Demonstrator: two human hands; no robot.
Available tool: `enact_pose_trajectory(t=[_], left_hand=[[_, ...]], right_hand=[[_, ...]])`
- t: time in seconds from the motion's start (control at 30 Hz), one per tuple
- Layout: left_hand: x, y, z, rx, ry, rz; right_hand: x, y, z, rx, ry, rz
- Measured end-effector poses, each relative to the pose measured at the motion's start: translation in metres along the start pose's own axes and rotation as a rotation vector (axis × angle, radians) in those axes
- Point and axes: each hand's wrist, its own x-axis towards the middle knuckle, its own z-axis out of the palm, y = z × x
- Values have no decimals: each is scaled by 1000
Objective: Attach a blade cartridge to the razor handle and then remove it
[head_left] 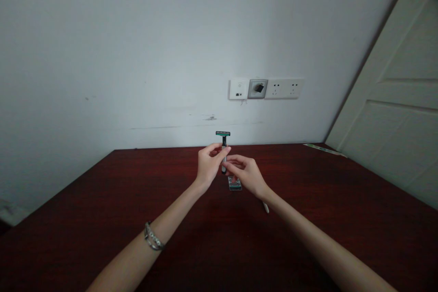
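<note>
A razor (pixel 223 139) with a dark head and a green strip stands upright above the dark red table (pixel 102 200). My left hand (pixel 209 163) pinches its handle near the top. My right hand (pixel 245 174) closes on the lower end of the same handle. Both hands meet over the middle of the table, a little above it. Just under them lies a small clear cartridge holder (pixel 234 184) on the tabletop. A slim white object (pixel 266 207) pokes out from beneath my right wrist. My left forearm wears a silver bracelet (pixel 152 238).
A white wall stands behind the table, with a row of sockets (pixel 266 88) and a dark plug in one. A pale door (pixel 393 114) rises at the right. A thin green-printed strip (pixel 323 148) lies at the table's far right corner.
</note>
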Motion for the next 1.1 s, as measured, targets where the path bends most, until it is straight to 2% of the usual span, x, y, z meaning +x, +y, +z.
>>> enact_pose_trajectory(t=[0.23,0.63,0.77,0.93,1.1], left_hand=[[4,5,-3,11,1,-65],[6,6,-3,22,7,-71],[7,3,-2,19,9,-77],[7,-4,-4,9,29,-111],[5,-8,-7,32,66,-115]], right_hand=[[2,0,-1,2,-17,13],[2,2,-3,7,-41,30],[2,2,-2,-38,36,38],[2,-1,-2,-281,153,-98],[1,-3,0,-639,165,-130]])
